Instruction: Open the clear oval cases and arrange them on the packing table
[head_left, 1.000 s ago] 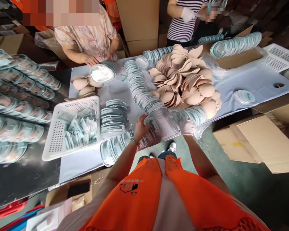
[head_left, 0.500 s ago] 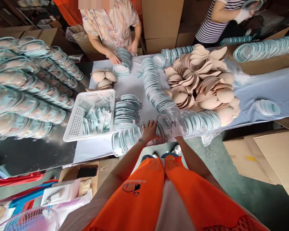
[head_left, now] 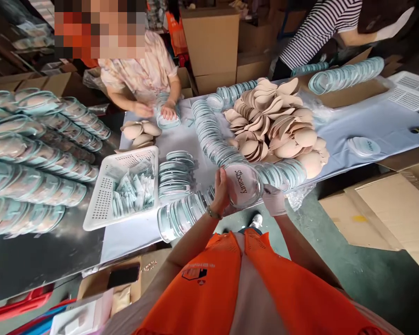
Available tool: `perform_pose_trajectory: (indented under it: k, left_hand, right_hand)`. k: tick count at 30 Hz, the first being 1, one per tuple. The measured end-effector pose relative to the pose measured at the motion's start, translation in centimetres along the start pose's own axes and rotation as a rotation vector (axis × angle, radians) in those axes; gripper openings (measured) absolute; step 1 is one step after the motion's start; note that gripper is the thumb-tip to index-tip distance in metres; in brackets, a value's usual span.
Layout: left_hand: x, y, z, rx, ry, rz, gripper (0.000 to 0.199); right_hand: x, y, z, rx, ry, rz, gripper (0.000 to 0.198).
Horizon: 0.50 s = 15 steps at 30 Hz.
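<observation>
A round clear plastic case (head_left: 242,186) with dark lettering on its face is held up between my two hands at the table's near edge. My left hand (head_left: 221,194), bare, is closed on its left side. On the opposite side, my white-gloved right hand (head_left: 274,201) grips the rim; part of its fingers is hidden. Just left of my left hand lies a row of similar teal-rimmed cases (head_left: 181,214) on their edges. Another row of cases (head_left: 282,174) runs to the right behind my gloved hand.
A white basket (head_left: 94,204) holds small packets, with stacked teal lids (head_left: 174,174) beside it. Beige moulded cups (head_left: 282,118) form a heap. Filled cases (head_left: 31,186) stand stacked at left. Across the table a person's hand (head_left: 168,110) rests on cases. Cardboard (head_left: 394,209) lies at right.
The lettered case has risen from the row and faces me. My left hand has moved from lying spread on the row to holding its side. The view has shifted.
</observation>
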<state>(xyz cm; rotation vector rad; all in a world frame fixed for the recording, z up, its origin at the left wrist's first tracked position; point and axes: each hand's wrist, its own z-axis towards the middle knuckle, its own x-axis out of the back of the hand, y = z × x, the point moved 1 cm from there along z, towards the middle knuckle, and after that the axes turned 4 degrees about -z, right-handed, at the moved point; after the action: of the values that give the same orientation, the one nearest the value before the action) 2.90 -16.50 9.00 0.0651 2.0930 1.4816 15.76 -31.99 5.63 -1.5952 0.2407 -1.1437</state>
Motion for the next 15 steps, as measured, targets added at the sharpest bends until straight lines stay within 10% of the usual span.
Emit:
perform_pose_trajectory:
  k: [7,15]
  left_hand:
    - [-1.0,-0.2,-1.2,-0.060,0.001,0.048,0.052]
    - [0.2,-0.6,-1.8,-0.218,0.058,0.094,0.047]
  right_hand:
    - [0.9,0.2,-1.7,0.062,0.281,-0.320,0.030]
    - [-1.3,-0.4,-0.4,-0.009,0.188,-0.238,0.021]
